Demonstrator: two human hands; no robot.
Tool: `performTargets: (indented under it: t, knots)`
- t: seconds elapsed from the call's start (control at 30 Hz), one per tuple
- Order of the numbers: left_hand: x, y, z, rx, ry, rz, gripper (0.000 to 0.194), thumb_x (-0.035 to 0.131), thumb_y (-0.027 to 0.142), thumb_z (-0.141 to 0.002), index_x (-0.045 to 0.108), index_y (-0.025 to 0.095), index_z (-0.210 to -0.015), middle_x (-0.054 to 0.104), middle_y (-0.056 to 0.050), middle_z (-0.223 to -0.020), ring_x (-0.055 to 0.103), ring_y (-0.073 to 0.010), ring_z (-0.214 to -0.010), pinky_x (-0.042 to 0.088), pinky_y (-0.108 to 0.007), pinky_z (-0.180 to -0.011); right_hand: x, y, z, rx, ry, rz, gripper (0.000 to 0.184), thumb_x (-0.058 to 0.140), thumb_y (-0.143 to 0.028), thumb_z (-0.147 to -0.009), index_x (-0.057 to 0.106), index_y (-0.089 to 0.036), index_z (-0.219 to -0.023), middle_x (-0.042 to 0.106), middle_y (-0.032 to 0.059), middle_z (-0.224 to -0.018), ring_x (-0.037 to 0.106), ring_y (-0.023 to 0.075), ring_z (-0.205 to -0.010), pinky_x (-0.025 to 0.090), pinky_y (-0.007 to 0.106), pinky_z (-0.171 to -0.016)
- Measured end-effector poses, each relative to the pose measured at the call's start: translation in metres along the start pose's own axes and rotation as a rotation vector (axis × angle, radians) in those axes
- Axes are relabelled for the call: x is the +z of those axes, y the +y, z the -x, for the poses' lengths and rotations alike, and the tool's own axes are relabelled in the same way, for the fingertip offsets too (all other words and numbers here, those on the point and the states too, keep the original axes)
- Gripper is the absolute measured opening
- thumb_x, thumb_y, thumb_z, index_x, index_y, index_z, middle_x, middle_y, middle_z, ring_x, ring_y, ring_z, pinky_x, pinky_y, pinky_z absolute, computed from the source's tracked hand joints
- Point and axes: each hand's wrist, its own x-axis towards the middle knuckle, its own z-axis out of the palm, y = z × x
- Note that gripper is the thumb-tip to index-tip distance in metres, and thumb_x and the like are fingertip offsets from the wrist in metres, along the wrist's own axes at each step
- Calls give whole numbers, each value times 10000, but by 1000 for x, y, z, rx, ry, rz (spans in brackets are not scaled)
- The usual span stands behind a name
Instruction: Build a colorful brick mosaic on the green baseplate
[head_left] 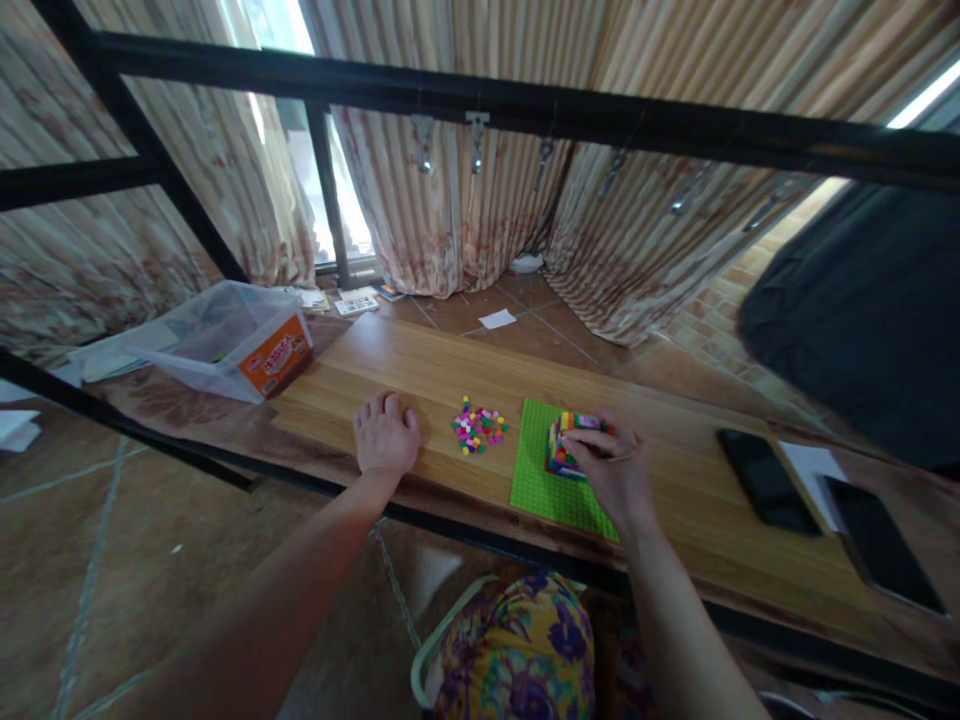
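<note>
A small structure of colourful toy bricks (564,452) stands on a green studded baseplate (531,470). Over its top and right side is my right hand (611,458), thumb and finger pinched together at the bricks. Whatever sits between those fingertips is too small to make out. My left hand (386,435) rests palm down on the wooden board, fingers lying loosely on it and holding nothing visible. Between the left hand and the baseplate lies a loose heap of tiny bricks (478,428) in pink, white, yellow, green and red.
A clear plastic bin (225,345) with an orange label stands at the board's left end. Two dark phones (766,482) lie at the right, with white paper (814,470) between them. A black metal bar (480,90) crosses above the wooden board (442,365), hung with clips.
</note>
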Motion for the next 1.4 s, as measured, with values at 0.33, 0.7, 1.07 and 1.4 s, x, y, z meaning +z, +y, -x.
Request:
performTargets:
  t: [0.33, 0.7, 1.07, 1.4]
  knots:
    - [-2, 2, 1, -18, -22, 4, 370, 450, 306, -937, 647, 129, -1194, 636, -181, -1310, 556, -350, -1216, 423, -491, -1051, 0, 2, 1, 21, 24, -2, 251, 697, -498, -799, 811, -278, -764, 712, 86, -1120, 575, 297, -1158, 355, 499, -1038]
    - [-5, 5, 2, -32, -33, 12, 352, 460, 293, -932, 649, 128, -1178, 645, -176, -1297, 560, -351, -1205, 416, -487, -1055, -2, -4, -6, -30, -9, 58, 309, 662, -527, -823, 803, -267, -735, 724, 80, -1006, 631, 273, -1034, 383, 498, -1021]
    - [-2, 3, 3, -30, -37, 43, 364, 448, 293, -936, 638, 130, -1200, 624, -185, -1324, 547, -359, -1229, 411, -508, -1058, 3, 0, -7, 15, 2, 2, 244, 703, -483, -772, 797, -267, -710, 747, 71, -976, 674, 272, -973, 431, 502, -1009]
    - [0, 2, 2, -21, -32, 41, 361, 452, 297, -933, 644, 144, -1198, 633, -180, -1305, 557, -362, -1218, 421, -501, -1051, 2, -2, -6, -19, 2, -14, 221, 707, -452, -784, 794, -258, -721, 746, 68, -974, 673, 272, -1002, 444, 489, -1009]
